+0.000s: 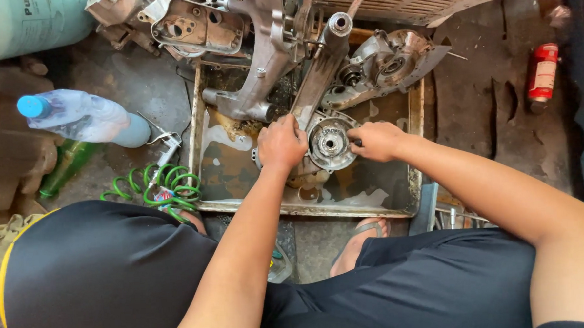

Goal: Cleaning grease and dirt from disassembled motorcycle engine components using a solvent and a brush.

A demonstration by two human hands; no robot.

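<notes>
Head view: the left hand (281,145) grips the left edge of a round metal hub (330,142), which sits in an oily tray (411,198) on the floor. The right hand (377,140) pinches the hub's right rim. A green hose (168,189) coils left of the tray.

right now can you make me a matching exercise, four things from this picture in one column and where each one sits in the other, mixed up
Things:
1. round metal housing
2. green coiled hose
3. red spray can
4. plastic bottle with blue cap

Places:
a. lying on the floor far right of the metal tray
b. on the floor by the tray's left edge
c. in the tray, between the left hand and right hand
d. far left, above the coiled hose

Pairs: 1-c, 2-b, 3-a, 4-d
</notes>
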